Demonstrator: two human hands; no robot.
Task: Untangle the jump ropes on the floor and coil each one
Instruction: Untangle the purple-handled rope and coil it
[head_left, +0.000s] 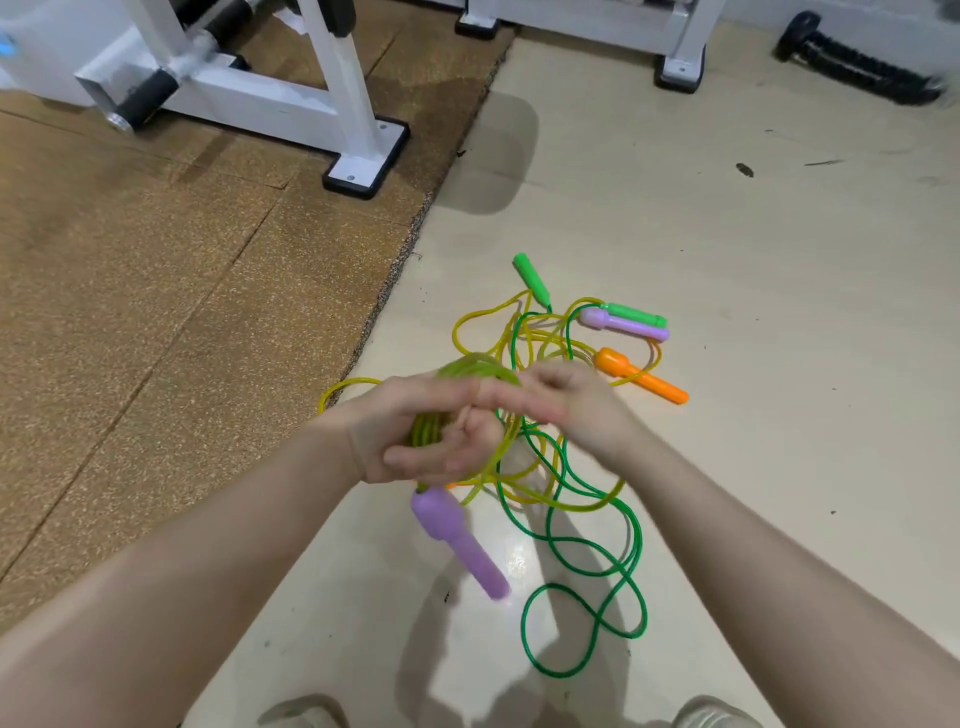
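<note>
The left hand (415, 431) was curled around a bundle of translucent yellow-green plastic cord loops (470, 366), fingers wrapped across the coil with the thumb underneath. From its lower edge, at about 5 o'clock, hung a lilac plastic handle with a bulbous top (460, 540), tilted and pointing toward the bottom right. The right hand (566, 405) sat just beside the left at its 3 o'clock, blurred; its fingers were bent and reached over the left hand's fingers toward the coil, though whether they pinched any cord could not be told.

Beneath and beyond both hands lay the tangle on the pale smooth floor (753, 312). A dark green plastic cord (587, 623) snaked in loose loops toward 5 o'clock of the hands. Yellow cord (485, 312) looped at 12 o'clock. A bright green handle (531, 278) lay at 12 o'clock, a second green handle (636, 314) touching another lilac handle (623, 325) at 1 o'clock, and an orange handle (641, 376) at 2 o'clock.

A brown speckled cork mat (156, 312) covered the floor at 9 o'clock, bearing a white metal equipment frame (291, 109).
</note>
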